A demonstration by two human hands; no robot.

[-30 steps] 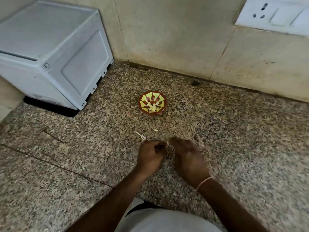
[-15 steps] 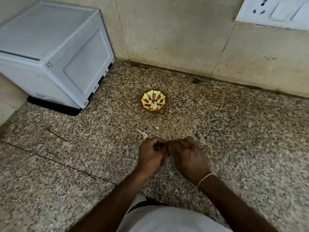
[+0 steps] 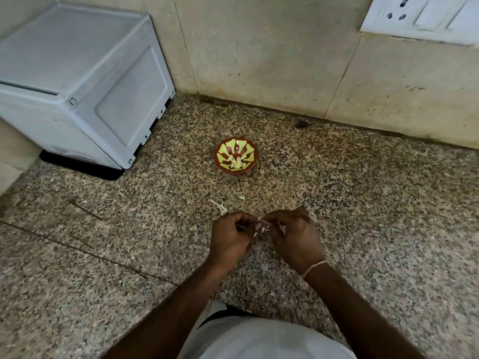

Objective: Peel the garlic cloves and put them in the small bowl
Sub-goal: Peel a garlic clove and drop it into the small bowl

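Head view, the only one: bowl (image 3: 236, 156) sits on the counter (image 3: 363, 203) beyond the hands, well apart from them, upright, opening facing up. Several pale peeled cloves (image 3: 237, 163) lie piled in its near side, so part of the job looks done; exact count unreadable. Left hand (image 3: 230, 237) and right hand (image 3: 295, 234) meet just above the counter, both with fingers curled, pinching a small whitish clove (image 3: 260, 225) between them. Papery skin shows at the pinch point, so I judge peeling of this clove is in progress, not finished. Clove is mostly hidden by fingers; its long axis seems to run roughly left-right between the two hands, but which end is tip or root I cannot tell. Skin scraps (image 3: 220, 207) lie on the counter just beyond the left hand, another small bit (image 3: 241, 197) between hands and bowl. No unpeeled cloves or bulb visible elsewhere, though something may hide under the hands. Remaining as I read it: strip this clove, drop it in the bowl, then any others out of sight. White appliance (image 3: 90, 79) stands at far left, wall socket (image 3: 425, 16) top right; neither involved.
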